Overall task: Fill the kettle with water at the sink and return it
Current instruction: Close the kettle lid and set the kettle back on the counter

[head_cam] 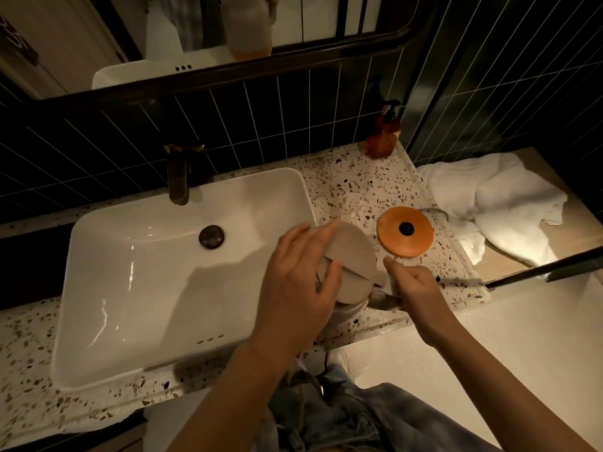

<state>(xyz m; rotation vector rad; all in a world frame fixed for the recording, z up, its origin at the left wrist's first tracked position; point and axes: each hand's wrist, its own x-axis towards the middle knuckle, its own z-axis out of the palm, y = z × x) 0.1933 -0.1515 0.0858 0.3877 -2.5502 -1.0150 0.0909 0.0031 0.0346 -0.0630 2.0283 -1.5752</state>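
A beige kettle [354, 282] is held over the terrazzo counter, just right of the white sink [137, 288]. Its round lid [354, 252] is tilted up, partly raised. My left hand [300, 282] grips the lid and the kettle's top from the left. My right hand [412, 285] is closed on the kettle's handle at the right. The orange round kettle base [405, 231] lies on the counter just behind my right hand, with its cord running right. A dark faucet [178, 174] stands behind the sink; no water is seen running.
A brown pump soap bottle [383, 135] stands in the back corner of the counter [339, 187]. A crumpled white towel [502, 203] lies on the ledge to the right. A black bar [538, 272] crosses at the right. A mirror hangs above the dark tiled wall.
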